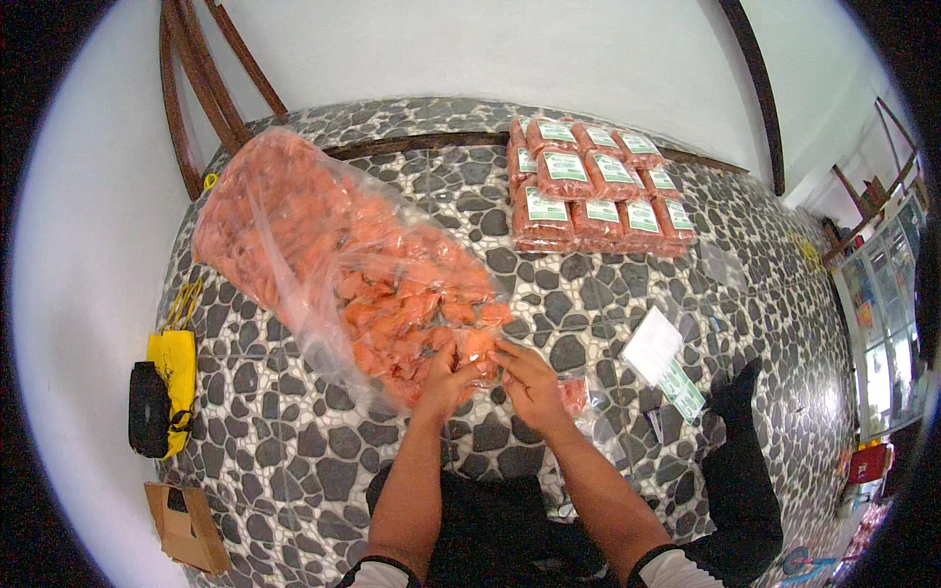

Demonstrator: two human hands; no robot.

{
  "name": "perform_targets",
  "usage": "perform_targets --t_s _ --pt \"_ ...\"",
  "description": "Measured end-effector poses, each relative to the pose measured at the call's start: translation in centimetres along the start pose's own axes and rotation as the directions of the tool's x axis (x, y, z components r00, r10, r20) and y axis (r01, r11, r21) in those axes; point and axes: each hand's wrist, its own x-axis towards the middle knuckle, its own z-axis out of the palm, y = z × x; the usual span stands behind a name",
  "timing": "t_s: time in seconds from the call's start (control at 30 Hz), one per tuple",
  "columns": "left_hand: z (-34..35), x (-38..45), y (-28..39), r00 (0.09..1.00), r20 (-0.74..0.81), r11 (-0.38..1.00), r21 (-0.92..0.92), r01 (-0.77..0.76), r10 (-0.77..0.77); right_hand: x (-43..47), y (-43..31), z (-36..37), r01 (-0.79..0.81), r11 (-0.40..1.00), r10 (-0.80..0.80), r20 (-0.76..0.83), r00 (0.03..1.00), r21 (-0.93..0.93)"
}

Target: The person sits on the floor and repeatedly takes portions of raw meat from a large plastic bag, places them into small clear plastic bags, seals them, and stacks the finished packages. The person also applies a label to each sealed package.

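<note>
A large clear plastic bag (323, 220) full of orange-red pieces, perhaps chips or crackers, lies on the stone-patterned floor, its open end towards me. At that end, my left hand (446, 378) and my right hand (526, 378) meet around one orange piece (479, 344), or a small packet of them; which one I cannot tell. The fingertips of both hands pinch it. Just right of my right hand, a small clear bag (575, 395) with reddish contents lies on the floor, partly hidden by my forearm.
Labelled packets (588, 213) stand stacked near the back wall. Right of my hands lie white sheets (653, 345) and green-white labels (682, 389). A yellow bag (180, 382), a black pouch (148, 408) and a cardboard box (206, 529) are at the left wall. Wooden posts (198, 73) lean back left.
</note>
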Motion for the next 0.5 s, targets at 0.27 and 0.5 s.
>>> perform_targets --t_s 0.27,0.5 --pt "2.2 -1.0 -0.9 0.944 0.326 0.954 0.265 -0.138 0.046 2.6 -0.6 -5.8 -0.118 0.989 0.143 0.402 0.904 -0.087" --pt "2.7 -2.1 -0.7 0.883 0.469 0.985 0.162 -0.054 -0.029 1.5 -1.1 -8.4 -0.086 0.996 0.079 0.544 0.835 -0.012"
